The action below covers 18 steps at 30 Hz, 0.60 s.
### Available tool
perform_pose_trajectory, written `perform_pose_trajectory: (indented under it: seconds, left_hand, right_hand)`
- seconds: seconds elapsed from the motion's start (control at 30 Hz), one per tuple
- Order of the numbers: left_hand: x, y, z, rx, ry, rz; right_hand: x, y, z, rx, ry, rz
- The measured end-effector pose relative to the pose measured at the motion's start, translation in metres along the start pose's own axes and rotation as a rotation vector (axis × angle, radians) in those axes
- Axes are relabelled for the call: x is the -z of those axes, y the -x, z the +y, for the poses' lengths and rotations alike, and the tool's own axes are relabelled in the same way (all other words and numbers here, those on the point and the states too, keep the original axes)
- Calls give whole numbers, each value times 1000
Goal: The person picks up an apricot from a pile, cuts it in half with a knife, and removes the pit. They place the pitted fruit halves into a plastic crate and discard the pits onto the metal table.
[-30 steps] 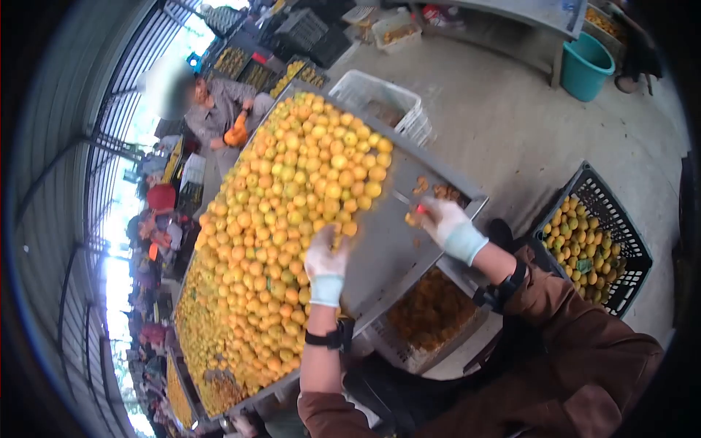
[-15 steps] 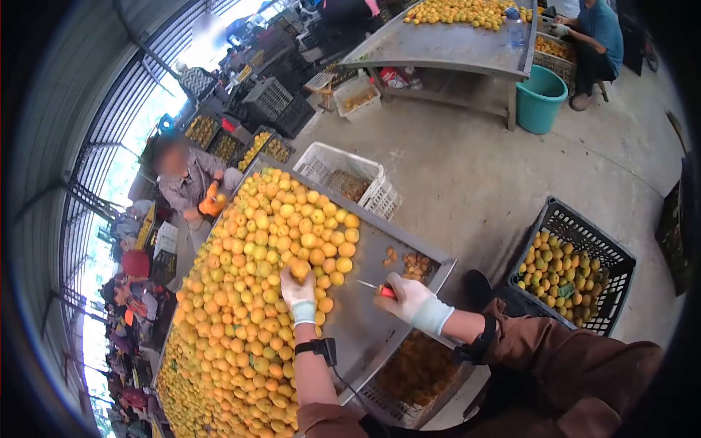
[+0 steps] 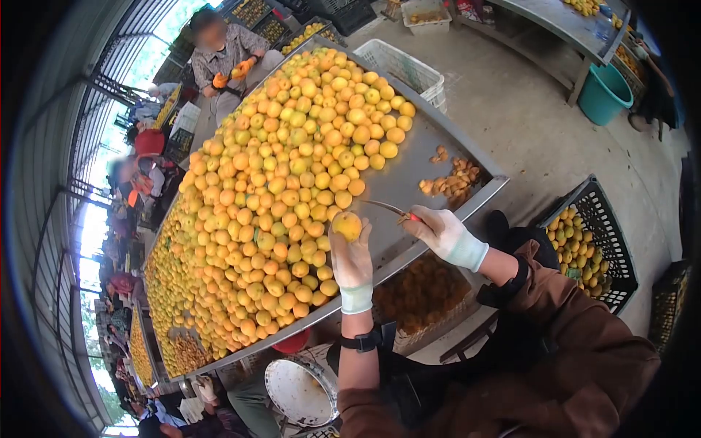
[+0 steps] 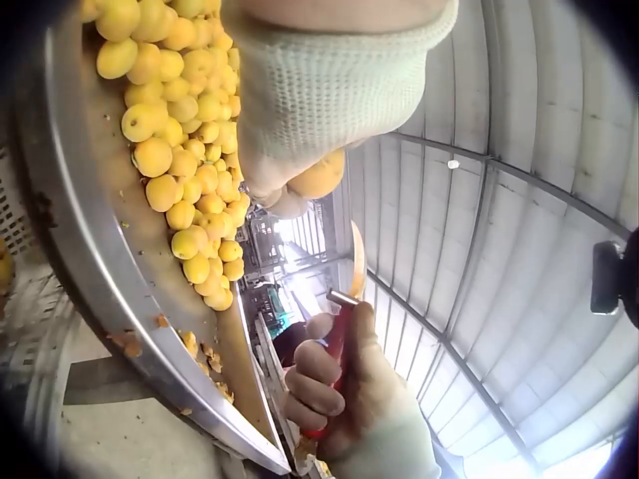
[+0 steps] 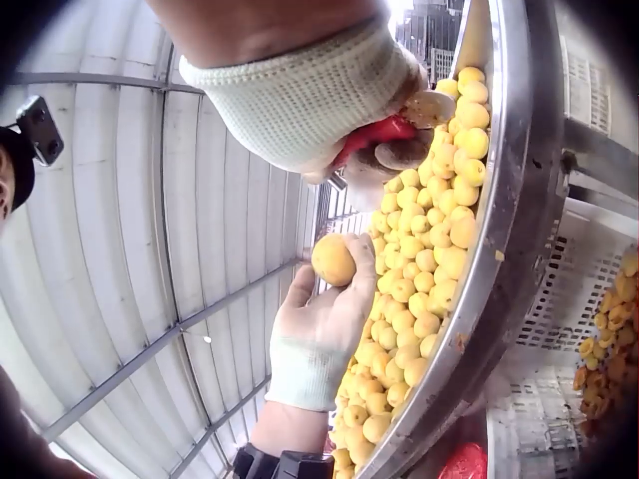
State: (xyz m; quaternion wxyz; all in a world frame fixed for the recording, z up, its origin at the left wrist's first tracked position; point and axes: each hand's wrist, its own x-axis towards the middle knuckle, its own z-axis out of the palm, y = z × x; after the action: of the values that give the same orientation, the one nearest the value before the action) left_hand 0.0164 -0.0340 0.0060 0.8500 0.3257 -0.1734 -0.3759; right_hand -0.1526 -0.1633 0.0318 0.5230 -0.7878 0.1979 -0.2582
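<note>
My gloved left hand holds a single yellow-orange apricot between thumb and fingers, palm side up, in front of the heap of apricots. In the right wrist view the same apricot looks whole, with no cut on the side that shows. My gloved right hand grips a red-handled knife with a slim curved blade. In the head view the blade points left towards the held apricot, its tip a short way above it. Both hands are over the front part of the metal table.
Small brown pieces lie in the table's right corner. Below its front edge stands a crate of orange fruit pieces. A black crate of greener fruit is at the right, a white crate behind. Another person sits across the table.
The left hand went into the heap and picked up an apricot, now held up near the blade. The right hand with the knife came left from the brown pieces. The head view has shifted.
</note>
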Motion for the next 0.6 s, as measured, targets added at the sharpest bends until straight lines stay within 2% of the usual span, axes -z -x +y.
perform_pose_trajectory:
  seconds: [0.07,0.2,0.37,0.53,0.6]
  left_hand:
    - [-5,5,-2,-137,-140,-45]
    - [-8,9,-4,-230,-258,-24]
    - [2,11,6,-197,-325,-74]
    - [5,13,11,-154,-262,-6]
    - [6,13,11,-155,-305,-38]
  right_hand:
    - [-5,3,-4,5,30,-27]
    - [-15,4,-11,23,27,-72]
    - [-23,6,-14,27,11,-103]
    - [-27,8,-17,100,168,-130]
    - [-29,9,-15,101,205,-121]
